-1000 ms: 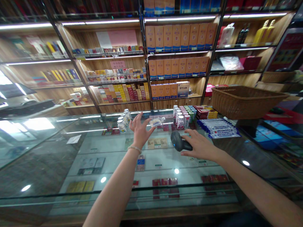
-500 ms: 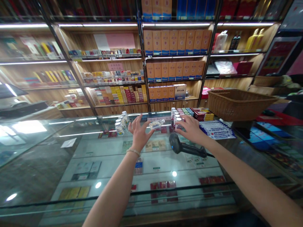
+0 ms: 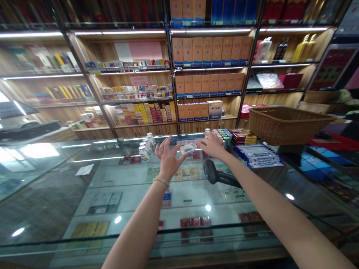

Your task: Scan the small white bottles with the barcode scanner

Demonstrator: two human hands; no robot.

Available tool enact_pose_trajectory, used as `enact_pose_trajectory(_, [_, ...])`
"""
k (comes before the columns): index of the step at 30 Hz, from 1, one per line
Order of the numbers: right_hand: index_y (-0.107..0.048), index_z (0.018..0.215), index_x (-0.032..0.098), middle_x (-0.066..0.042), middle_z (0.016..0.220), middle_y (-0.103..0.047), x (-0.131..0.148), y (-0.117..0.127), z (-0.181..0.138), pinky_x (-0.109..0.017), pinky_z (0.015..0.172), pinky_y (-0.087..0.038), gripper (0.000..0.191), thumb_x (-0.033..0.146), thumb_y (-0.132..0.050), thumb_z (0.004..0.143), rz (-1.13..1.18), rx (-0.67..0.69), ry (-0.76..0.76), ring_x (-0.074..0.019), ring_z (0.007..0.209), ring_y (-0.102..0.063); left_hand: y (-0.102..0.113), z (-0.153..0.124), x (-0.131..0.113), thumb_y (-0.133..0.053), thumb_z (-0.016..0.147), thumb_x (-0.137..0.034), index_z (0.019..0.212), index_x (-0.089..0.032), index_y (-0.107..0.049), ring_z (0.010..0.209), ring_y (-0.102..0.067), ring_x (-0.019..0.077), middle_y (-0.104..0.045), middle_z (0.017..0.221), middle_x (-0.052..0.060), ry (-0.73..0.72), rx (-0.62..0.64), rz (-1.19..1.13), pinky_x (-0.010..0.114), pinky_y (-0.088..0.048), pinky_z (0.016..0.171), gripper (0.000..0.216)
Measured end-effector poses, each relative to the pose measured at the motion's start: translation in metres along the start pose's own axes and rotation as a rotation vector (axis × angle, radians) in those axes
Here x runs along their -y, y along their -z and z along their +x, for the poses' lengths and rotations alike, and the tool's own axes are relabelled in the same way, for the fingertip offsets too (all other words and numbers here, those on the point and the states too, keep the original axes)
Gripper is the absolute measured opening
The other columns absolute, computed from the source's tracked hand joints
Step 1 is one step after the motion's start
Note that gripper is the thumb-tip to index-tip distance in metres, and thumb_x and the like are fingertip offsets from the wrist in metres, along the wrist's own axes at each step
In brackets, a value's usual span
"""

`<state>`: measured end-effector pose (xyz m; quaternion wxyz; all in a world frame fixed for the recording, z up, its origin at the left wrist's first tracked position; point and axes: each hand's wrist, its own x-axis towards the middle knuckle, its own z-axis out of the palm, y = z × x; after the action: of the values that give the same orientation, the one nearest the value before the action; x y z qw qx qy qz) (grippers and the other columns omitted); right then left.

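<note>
A small clear pack [image 3: 188,148] with pale contents lies on the glass counter between my hands. My left hand [image 3: 168,158] is open at its left end, thumb and forefinger spread apart. My right hand [image 3: 212,145] reaches in from the other side, fingers stretched out with their tips close to the pack's right end; I cannot tell if they touch it. Left of my left hand stands a row of several small white-capped bottles [image 3: 144,152]. Behind my right hand one white cap [image 3: 207,131] shows, the rest being hidden. A black barcode scanner [image 3: 210,172] lies below my right hand.
Blue-and-white packets [image 3: 258,155] lie in a fanned pile at the right, beside red and yellow packs [image 3: 243,136]. A wicker basket [image 3: 288,125] stands behind them. Boxed goods lie under the glass counter [image 3: 134,194]. Shelves with orange boxes [image 3: 207,50] line the back wall.
My right hand has moved left, away from the white-capped bottles and toward the clear pack. The left hand stays by the pack. The view has shifted slightly.
</note>
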<state>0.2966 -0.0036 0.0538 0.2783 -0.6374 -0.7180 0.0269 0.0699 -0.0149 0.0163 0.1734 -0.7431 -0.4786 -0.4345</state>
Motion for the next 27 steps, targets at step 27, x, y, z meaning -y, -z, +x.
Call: enact_pose_trajectory(27, [-0.078,0.091,0.024,-0.008,0.161,-0.044,-0.008,-0.006,0.015,-0.060,0.120,-0.017,0.042,0.062,-0.061,0.088,0.132,-0.013,0.104,-0.0345,0.153,-0.022,-0.006,0.000,-0.002,-0.082,0.080,-0.043,0.113,-0.030,-0.070,0.147,-0.038,0.0356,-0.044,0.159,0.011,0.038,0.064,-0.024,0.060,-0.020,0.123,0.037])
